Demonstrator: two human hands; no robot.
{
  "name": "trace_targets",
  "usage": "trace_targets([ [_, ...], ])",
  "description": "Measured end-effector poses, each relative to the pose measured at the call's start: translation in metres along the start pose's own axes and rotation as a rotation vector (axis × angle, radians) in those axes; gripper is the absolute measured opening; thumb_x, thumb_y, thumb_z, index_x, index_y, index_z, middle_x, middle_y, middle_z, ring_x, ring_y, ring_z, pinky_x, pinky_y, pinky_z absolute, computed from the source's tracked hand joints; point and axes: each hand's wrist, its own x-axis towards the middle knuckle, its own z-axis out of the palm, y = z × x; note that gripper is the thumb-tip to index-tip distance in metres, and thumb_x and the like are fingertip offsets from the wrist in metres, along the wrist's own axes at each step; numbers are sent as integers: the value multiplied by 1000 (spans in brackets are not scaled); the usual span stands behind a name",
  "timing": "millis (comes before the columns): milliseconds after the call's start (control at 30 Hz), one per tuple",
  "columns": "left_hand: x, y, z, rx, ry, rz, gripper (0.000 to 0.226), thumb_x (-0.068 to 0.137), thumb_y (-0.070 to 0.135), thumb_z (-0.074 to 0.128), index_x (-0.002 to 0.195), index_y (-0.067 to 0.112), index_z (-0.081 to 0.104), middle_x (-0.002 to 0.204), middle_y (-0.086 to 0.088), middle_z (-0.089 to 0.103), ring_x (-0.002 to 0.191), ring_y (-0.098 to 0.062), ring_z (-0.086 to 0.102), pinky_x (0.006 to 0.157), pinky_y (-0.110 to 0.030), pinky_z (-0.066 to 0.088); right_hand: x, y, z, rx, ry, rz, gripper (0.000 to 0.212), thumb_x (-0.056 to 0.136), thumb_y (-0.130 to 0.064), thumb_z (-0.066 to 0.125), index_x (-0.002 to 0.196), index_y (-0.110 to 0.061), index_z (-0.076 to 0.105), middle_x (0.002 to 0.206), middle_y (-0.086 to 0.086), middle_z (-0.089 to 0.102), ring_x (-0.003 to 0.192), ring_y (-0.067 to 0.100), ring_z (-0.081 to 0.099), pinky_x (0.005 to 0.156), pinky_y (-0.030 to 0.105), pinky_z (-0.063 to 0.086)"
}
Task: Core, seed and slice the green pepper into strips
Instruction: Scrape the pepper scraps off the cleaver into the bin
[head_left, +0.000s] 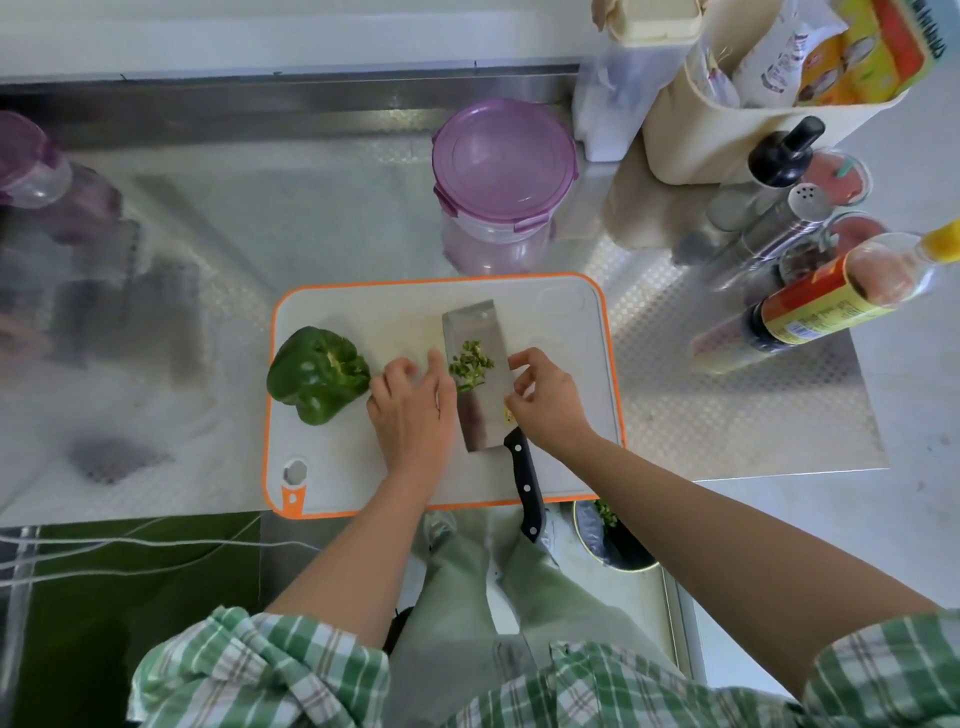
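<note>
Two hands flank the cleaver (475, 325), laid flat on the board (363, 306) like a tray, prob. to carry the seed scraps (470, 364) to the bin (621, 545) below. L hand (410, 405): fingers straight, nudging scraps onto the blade, gripping nothing. R hand (545, 400): fingers loosely bent at blade's right edge, holding nothing visible. Green pepper (317, 374) looks cored, unsliced, at board's left, just beside L hand. Lidded tub (504, 156) & bottles (810, 312) stand clear on the surface (208, 234).

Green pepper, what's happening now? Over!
Left hand, right hand flank flat cleaver. Green pepper cut open, unsliced, on cutting board. Scraps piled on blade.
</note>
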Motion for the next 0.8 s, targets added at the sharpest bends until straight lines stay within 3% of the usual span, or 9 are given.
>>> trace_targets([
  [267, -5, -5, -6, -191, 125, 57, 49, 96, 42, 28, 117, 28, 70, 111, -7, 53, 102, -28, 41, 86, -44, 41, -1, 2, -1, 64, -41, 50, 33, 85, 0, 59, 114, -16, 56, 76, -4, 54, 69, 15, 56, 60, 23, 46],
  [400, -3, -11, -5, -124, 153, 65, 52, 95, 41, 27, 125, 26, 66, 107, -8, 53, 97, -28, 41, 82, -39, 37, -5, 7, -5, 89, -46, 73, 34, 86, 0, 59, 115, -16, 57, 78, -3, 53, 75, 17, 57, 70, 29, 50],
  [633, 8, 0, -2, -7, -7, 28, 42, 102, 34, 37, 140, 24, 49, 129, -11, 43, 115, -31, 36, 96, -41, 33, -6, 10, -8, 101, -32, 72, 33, 85, 1, 59, 113, -17, 58, 78, -2, 53, 71, 17, 56, 65, 29, 50],
  [800, -1, 3, -2, -70, 9, 108, 42, 99, 37, 35, 131, 26, 60, 123, -9, 49, 110, -30, 39, 94, -43, 36, -3, 9, -6, 90, -30, 68, 32, 84, 1, 59, 110, -17, 59, 75, -3, 53, 67, 16, 55, 64, 32, 51],
])
